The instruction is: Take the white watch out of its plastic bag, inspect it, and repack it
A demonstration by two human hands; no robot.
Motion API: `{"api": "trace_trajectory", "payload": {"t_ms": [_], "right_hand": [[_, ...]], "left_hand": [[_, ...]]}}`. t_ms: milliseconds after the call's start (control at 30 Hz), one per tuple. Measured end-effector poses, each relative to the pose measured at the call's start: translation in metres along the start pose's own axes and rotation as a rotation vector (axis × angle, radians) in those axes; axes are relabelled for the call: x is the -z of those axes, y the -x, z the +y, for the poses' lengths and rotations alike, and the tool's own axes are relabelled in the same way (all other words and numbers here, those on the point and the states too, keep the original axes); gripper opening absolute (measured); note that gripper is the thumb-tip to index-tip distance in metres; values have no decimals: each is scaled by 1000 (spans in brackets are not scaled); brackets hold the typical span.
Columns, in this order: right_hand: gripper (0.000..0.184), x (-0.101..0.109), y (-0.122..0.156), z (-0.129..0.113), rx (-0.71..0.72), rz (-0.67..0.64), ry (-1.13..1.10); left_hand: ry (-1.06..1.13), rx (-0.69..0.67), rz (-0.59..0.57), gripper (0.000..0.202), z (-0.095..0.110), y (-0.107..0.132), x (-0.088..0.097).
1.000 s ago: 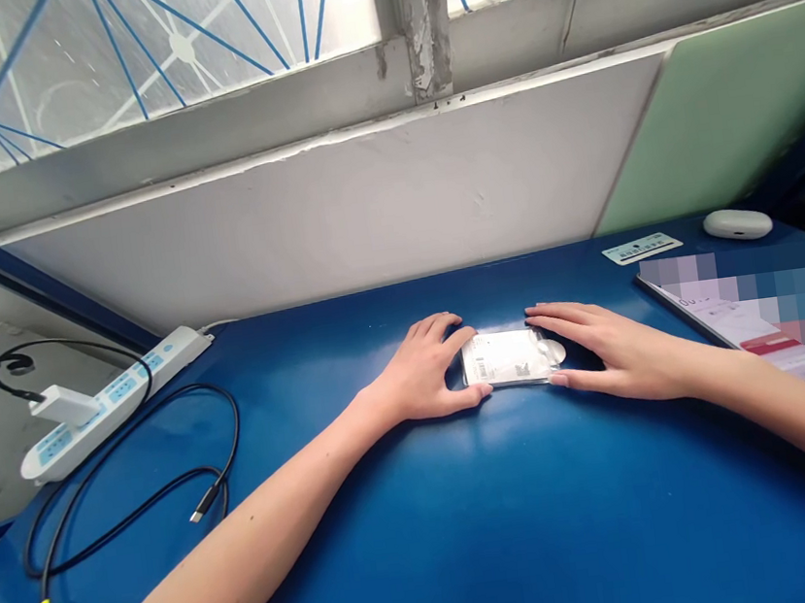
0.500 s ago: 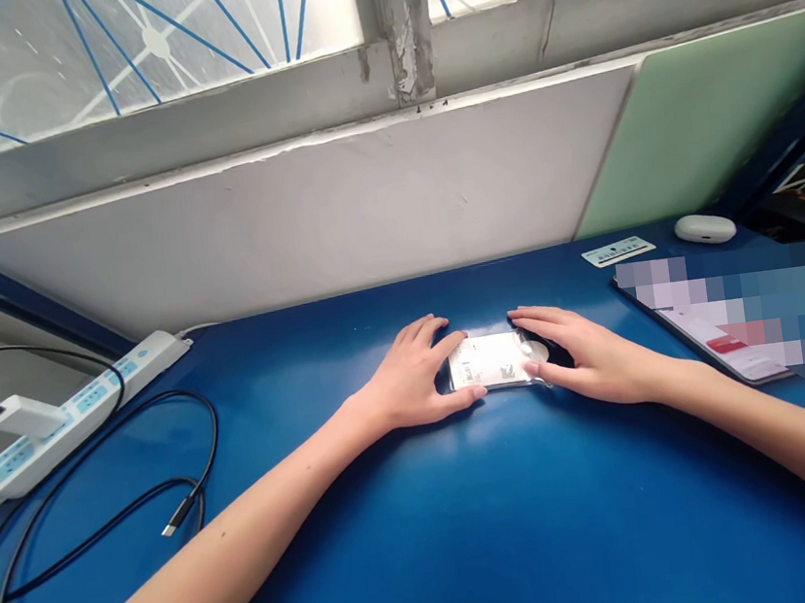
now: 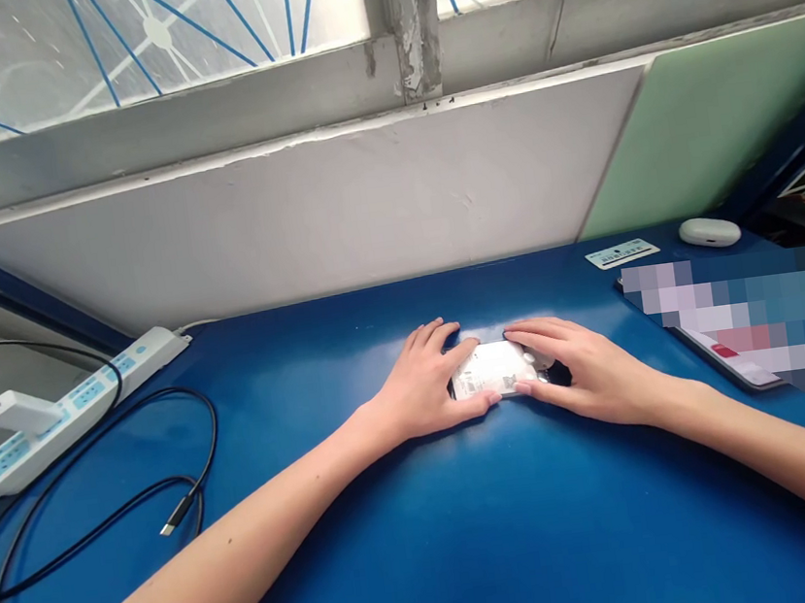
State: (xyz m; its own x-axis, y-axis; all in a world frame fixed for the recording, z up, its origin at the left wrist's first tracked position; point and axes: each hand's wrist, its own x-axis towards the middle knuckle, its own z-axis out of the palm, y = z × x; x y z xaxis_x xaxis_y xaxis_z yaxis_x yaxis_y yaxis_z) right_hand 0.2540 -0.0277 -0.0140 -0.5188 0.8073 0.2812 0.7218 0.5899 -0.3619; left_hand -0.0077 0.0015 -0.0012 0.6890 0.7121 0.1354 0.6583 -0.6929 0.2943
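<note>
A small clear packet [image 3: 493, 369] with a white printed label lies flat on the blue table [image 3: 431, 533], at its middle. My left hand [image 3: 423, 382] grips the packet's left end, thumb at the near edge and fingers over the far edge. My right hand [image 3: 587, 372] grips the right end the same way, and its fingers cover a dark patch beside the packet. The fingertips of the two hands nearly meet over the packet.
A white power strip [image 3: 78, 405] with a plugged-in white adapter [image 3: 16, 412] lies at the left, with a looped black cable [image 3: 106, 514] beside it. At the right are a flat sheet or tablet [image 3: 729, 330], a small label card [image 3: 622, 253] and a white oval case [image 3: 709, 232]. A white wall panel stands behind.
Both hands have slid inward along the packet, so less of it shows. The view has shifted slightly.
</note>
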Motion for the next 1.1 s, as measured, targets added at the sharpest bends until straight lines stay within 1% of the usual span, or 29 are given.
{"api": "trace_trajectory", "payload": {"t_ms": [167, 267, 367, 433, 533, 633, 733, 900, 1100], "right_hand": [[40, -4, 2, 0, 40, 50, 57], [34, -6, 3, -1, 115, 107, 160], [31, -6, 3, -3, 199, 135, 267], [31, -5, 3, -4, 218, 142, 306], [36, -5, 3, -4, 210, 136, 302], [42, -5, 3, -4, 179, 110, 231], [45, -7, 3, -3, 145, 110, 157], [41, -10, 4, 7, 108, 180, 73], [31, -10, 3, 17, 46, 241, 92]], "left_hand": [[-4, -40, 18, 71, -3, -1, -2], [7, -39, 25, 70, -3, 0, -3], [10, -33, 24, 70, -2, 0, -3], [5, -30, 21, 68, -2, -1, -2], [-8, -22, 34, 67, -1, -2, -3], [-16, -11, 46, 67, 0, -2, -3], [-11, -6, 43, 66, 0, -3, -4], [14, -15, 55, 63, -2, -2, -4], [0, -21, 44, 65, -1, -2, -4]]}}
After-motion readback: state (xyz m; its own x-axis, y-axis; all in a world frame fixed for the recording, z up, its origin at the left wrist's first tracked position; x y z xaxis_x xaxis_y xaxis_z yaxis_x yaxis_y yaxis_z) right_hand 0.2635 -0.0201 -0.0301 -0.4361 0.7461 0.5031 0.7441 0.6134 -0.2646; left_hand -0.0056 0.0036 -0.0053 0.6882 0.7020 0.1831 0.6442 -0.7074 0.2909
